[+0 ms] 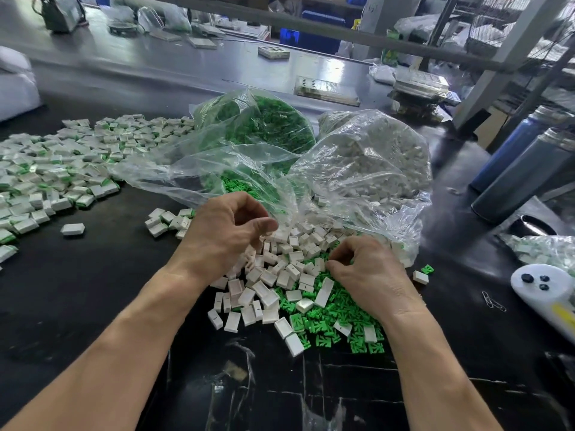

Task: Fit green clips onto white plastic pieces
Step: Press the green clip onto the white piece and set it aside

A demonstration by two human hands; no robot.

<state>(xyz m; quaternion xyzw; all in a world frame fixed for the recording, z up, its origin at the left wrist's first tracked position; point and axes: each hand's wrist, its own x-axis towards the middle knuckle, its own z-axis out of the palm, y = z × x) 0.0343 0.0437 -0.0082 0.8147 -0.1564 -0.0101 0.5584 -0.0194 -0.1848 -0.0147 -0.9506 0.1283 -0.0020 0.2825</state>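
Observation:
A heap of loose white plastic pieces [267,275] lies in the middle of the black table, spilling from a clear bag of white pieces [367,163]. Loose green clips [336,325] are spread under and to the right of them, and more fill a second clear bag of green clips [264,126]. My left hand [224,234] hovers over the left side of the heap, fingers curled, thumb out, nothing visible in it. My right hand [370,272] reaches down into the clips with curled fingers. Whatever its fingertips pinch is hidden.
A wide spread of assembled white-and-green pieces [59,169] covers the table's left side. At the right stand two dark cylinders [522,169], a white handheld device [544,290], paper clips [491,301] and a small bag of pieces [544,250]. A metal frame [485,60] stands behind.

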